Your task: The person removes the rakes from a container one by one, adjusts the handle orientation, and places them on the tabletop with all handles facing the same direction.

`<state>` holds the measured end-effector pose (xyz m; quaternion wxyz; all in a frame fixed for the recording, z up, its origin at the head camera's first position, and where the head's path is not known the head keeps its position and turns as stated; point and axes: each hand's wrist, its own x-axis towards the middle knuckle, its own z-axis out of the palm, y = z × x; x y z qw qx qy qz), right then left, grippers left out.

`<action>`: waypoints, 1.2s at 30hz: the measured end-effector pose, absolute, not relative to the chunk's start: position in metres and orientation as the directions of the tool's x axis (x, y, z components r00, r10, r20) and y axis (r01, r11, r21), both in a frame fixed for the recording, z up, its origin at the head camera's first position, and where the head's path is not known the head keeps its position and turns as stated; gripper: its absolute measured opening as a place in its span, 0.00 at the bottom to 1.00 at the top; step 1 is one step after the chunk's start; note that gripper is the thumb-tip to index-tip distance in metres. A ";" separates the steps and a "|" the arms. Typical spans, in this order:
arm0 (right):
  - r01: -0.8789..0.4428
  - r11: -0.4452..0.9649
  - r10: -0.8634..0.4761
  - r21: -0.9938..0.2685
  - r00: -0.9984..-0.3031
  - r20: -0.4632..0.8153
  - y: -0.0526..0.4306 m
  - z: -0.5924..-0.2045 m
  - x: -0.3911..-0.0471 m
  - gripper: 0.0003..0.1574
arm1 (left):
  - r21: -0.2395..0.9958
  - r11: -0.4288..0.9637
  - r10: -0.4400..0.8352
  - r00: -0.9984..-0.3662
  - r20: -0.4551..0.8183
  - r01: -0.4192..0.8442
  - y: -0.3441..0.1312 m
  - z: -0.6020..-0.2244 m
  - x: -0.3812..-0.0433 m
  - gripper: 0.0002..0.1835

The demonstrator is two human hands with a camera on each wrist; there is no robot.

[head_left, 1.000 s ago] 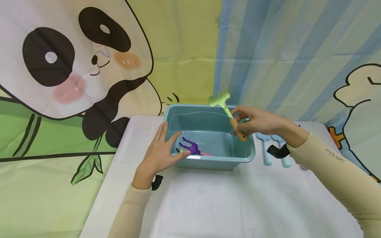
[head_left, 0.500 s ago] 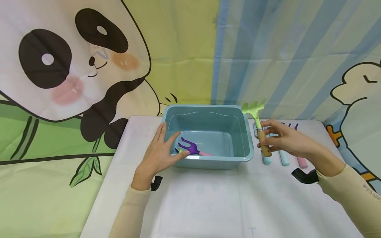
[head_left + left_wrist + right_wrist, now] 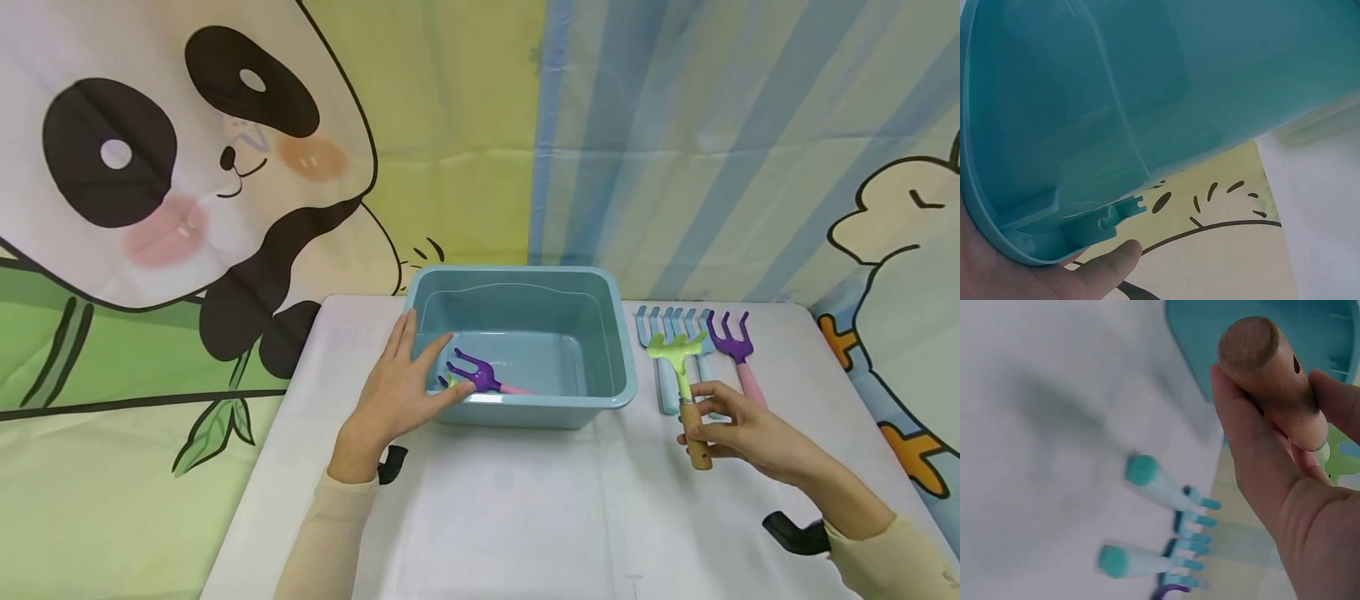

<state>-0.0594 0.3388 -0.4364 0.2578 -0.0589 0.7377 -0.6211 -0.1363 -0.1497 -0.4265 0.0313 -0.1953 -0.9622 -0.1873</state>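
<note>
My right hand [image 3: 757,429] pinches the wooden handle of a light green hand rake [image 3: 677,353], its tines pointing away from me. The rake is over the right side of the table, partly covering two light blue rakes [image 3: 667,385]. In the right wrist view, thumb and fingers hold the round handle [image 3: 1279,381]. My left hand [image 3: 393,396] rests at the near left corner of a blue plastic basin [image 3: 525,413], fingers extended along its rim. Inside the basin lies a purple hand fork [image 3: 484,377] with a pink handle, and a bit of something green shows beside it.
A second purple fork [image 3: 737,348] with a pink handle lies to the right of the blue rakes. The white-covered table [image 3: 510,517] ends at a printed cloth backdrop [image 3: 465,125] behind the basin.
My right hand has carried the green rake from above the basin rightward and toward me, over the other tools. The left hand has stayed at the basin's corner.
</note>
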 end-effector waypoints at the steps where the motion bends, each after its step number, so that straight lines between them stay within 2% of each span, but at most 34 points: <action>1: 0.252 0.221 -0.398 -0.942 -0.859 -0.323 0.340 -0.443 -0.056 0.35 | 0.348 0.854 0.365 -0.922 0.132 0.387 -0.150 -0.427 -0.136 0.50; 9: 0.389 0.260 -0.295 -0.884 -0.840 -0.456 0.348 -0.490 -0.030 0.38 | 0.352 0.854 0.364 -0.923 0.124 0.384 -0.150 -0.428 -0.134 0.50; 15: 0.457 0.232 -0.331 -0.859 -0.793 -0.512 0.353 -0.510 -0.018 0.36 | 0.355 0.851 0.368 -0.922 0.125 0.387 -0.151 -0.427 -0.133 0.49; 28: 0.535 0.206 -0.357 -0.819 -0.738 -0.572 0.355 -0.518 -0.012 0.39 | 0.353 0.859 0.359 -0.928 0.101 0.371 -0.150 -0.426 -0.134 0.50; 36: 0.510 0.267 -0.302 -0.818 -0.762 -0.574 0.353 -0.510 -0.014 0.43 | 0.358 0.859 0.353 -0.930 0.099 0.364 -0.149 -0.424 -0.136 0.50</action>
